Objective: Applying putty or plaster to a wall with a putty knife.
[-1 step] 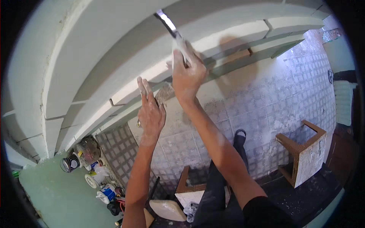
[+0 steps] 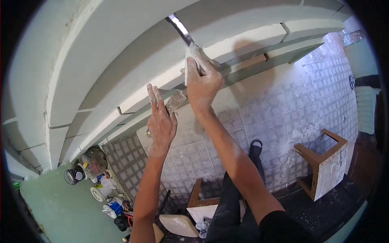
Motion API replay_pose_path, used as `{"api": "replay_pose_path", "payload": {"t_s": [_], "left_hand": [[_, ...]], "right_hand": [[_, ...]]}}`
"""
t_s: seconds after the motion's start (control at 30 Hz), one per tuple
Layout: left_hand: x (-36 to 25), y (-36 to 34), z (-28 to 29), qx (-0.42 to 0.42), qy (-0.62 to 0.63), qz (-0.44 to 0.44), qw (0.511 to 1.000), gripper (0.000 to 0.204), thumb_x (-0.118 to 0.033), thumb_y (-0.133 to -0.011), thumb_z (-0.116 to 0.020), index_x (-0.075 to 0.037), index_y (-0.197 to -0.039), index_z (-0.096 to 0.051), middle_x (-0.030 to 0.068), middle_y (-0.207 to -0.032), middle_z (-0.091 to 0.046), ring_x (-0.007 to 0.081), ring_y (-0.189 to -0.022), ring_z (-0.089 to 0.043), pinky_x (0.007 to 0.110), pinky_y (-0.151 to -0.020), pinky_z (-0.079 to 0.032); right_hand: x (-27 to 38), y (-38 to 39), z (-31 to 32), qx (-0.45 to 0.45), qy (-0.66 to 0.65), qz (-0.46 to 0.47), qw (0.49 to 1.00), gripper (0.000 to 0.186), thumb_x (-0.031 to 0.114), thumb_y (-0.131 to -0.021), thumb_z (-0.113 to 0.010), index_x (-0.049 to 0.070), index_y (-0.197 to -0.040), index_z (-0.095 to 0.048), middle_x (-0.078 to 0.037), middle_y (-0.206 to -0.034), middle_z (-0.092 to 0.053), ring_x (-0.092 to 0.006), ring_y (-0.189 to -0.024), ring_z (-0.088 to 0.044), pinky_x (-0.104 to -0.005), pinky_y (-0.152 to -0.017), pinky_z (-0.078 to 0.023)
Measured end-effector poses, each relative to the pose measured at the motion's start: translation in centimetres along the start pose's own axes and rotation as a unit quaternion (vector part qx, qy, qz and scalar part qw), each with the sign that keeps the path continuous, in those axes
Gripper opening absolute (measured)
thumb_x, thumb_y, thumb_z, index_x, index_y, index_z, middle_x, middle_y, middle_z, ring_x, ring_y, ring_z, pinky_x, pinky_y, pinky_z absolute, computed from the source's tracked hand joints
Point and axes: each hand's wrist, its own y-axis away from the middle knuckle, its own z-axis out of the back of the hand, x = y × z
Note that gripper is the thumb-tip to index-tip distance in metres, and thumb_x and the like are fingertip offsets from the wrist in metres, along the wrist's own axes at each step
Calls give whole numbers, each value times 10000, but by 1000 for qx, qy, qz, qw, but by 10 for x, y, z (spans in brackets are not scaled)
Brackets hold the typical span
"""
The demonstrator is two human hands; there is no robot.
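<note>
My right hand (image 2: 206,83) pinches a folded, dusty white sheet (image 2: 191,60), its exact kind unclear. The sheet bears on the edge of the pale stepped moulding (image 2: 227,43), by the lower end of a dark groove (image 2: 178,29) with a bright gap. To its left, my left hand (image 2: 161,121) rests two outstretched, powdery fingers against the moulding's lower ledge. A putty knife (image 2: 176,102) is held under that palm; its stained blade sticks out on the right, and the handle's end shows on the left. The rest of the handle is hidden.
Below lies a dusty tiled floor (image 2: 267,117). A brown woven-sided stool (image 2: 332,170) lies tipped at the right, another (image 2: 202,202) near my legs. Tubs and spools (image 2: 97,193) crowd the left wall (image 2: 60,202). A beige cushion-like piece (image 2: 178,225) sits at the bottom.
My right hand has slid slightly down and right with the white sheet, away from the groove's upper end. The putty knife's blade shows more clearly; my left hand is nearly still.
</note>
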Motion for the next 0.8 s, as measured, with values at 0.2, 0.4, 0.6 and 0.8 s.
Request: {"api": "replay_pose_path", "payload": {"t_s": [0.2,0.4,0.6,0.8], "left_hand": [[5,0,-2,10,-12,7,1000,878,-21,-803,-570,-32,-1547,-105,162,-1620,-117,421,-820,-640,440,-606,-528],[4,1,-2,15,-16,9,1000,861,-16,-794,-569,-19,-1540,-137,167,-1618,-121,418,-843,-646,434,-611,-534],[7,-1,-7,-5,-40,-11,999,843,-66,-795,-610,18,-1517,-183,183,-1610,-149,365,-824,-671,413,-597,-545],[0,2,-8,-14,-32,-4,999,823,-42,-786,-597,14,-1511,-213,184,-1609,-150,368,-832,-668,412,-595,-544]], "right_hand": [[-2,-6,-2,-5,-28,12,1000,255,46,-834,-676,-45,-1069,-709,-156,-863,-730,-169,-735,-697,-311,-652,-546],[20,-3,-15,-7,-26,102,994,236,27,-852,-626,-48,-1061,-707,-215,-937,-720,-193,-819,-710,-333,-722,-551],[7,-5,-10,26,-57,11,998,241,26,-843,-653,-38,-1069,-709,-155,-863,-720,-163,-741,-652,-297,-666,-514],[21,-11,4,37,-44,-28,998,274,13,-819,-674,-32,-1087,-707,-161,-903,-738,-107,-786,-656,-285,-685,-519]]}}
